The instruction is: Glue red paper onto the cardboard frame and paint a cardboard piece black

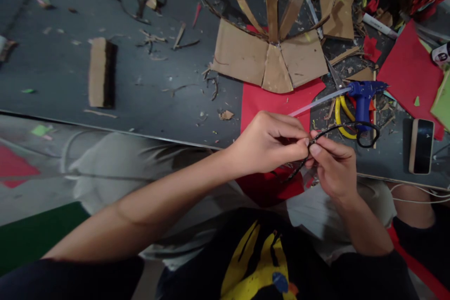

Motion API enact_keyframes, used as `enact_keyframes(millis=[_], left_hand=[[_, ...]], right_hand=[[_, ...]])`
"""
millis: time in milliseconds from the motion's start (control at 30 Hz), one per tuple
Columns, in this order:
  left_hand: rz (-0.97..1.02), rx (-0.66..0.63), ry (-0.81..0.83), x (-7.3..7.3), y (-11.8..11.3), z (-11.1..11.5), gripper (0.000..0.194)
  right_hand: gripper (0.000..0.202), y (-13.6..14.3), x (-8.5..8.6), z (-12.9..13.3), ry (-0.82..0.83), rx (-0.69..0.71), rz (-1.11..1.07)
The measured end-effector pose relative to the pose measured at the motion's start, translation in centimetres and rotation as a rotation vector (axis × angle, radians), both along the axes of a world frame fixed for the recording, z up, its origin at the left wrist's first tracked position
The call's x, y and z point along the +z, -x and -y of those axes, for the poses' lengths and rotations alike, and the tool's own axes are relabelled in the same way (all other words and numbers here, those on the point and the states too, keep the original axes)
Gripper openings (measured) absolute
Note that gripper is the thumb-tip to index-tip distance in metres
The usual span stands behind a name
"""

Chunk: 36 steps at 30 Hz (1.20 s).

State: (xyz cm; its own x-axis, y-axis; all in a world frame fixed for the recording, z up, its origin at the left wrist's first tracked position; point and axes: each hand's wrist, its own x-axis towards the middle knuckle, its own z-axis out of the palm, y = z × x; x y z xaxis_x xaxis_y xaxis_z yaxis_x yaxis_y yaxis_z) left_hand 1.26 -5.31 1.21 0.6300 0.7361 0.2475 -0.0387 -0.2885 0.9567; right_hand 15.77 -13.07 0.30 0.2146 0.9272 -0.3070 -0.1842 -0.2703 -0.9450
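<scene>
My left hand (277, 143) and my right hand (333, 161) meet above the front edge of the table, both pinching a thin black cord (330, 130). The cord runs from the handle of a blue glue gun (363, 98), loops once, and passes between my fingertips. Its other end hangs down below my hands. A clear glue stick (321, 101) juts from the back of the glue gun. Behind my hands lies red paper (260, 103), partly covered by a cardboard frame (277, 63) with upright strips. Yellow-handled scissors (341, 112) rest beside the gun.
A phone (421, 146) lies at the right edge of the dark table (158, 117). A cardboard block (100, 72) stands at left among scraps. More red paper (409, 75), a white marker (379, 26) and a bottle (441, 55) are at right. Another person's arm (413, 204) shows lower right.
</scene>
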Motion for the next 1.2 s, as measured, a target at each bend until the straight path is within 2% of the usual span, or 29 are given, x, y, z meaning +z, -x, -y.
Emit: enact_keyframes(millis=[233,400,633,767,1033,1200], left_hand=[[0.012,-0.051,0.083,0.1,0.2,-0.3,0.021],[-0.017,-0.045,0.151,0.5,0.4,-0.5,0.010],[-0.062,-0.027,0.010,0.4,0.7,-0.6,0.013],[-0.084,0.047,-0.118,0.4,0.6,-0.3,0.014],[-0.106,0.130,-0.266,0.1,0.4,0.0,0.014],[-0.123,0.140,-0.276,0.0,0.4,0.1,0.017]], right_hand=[[0.017,-0.1,0.3,0.0,-0.028,0.017,-0.035],[0.016,-0.2,0.2,-0.1,-0.022,-0.025,-0.009],[0.018,0.0,-0.1,-0.1,-0.068,-0.018,0.012],[0.017,0.0,-0.1,-0.2,-0.073,-0.030,0.004],[0.021,0.0,-0.1,-0.8,0.081,-0.040,-0.101],[0.024,0.1,0.2,-1.2,0.114,-0.036,-0.165]])
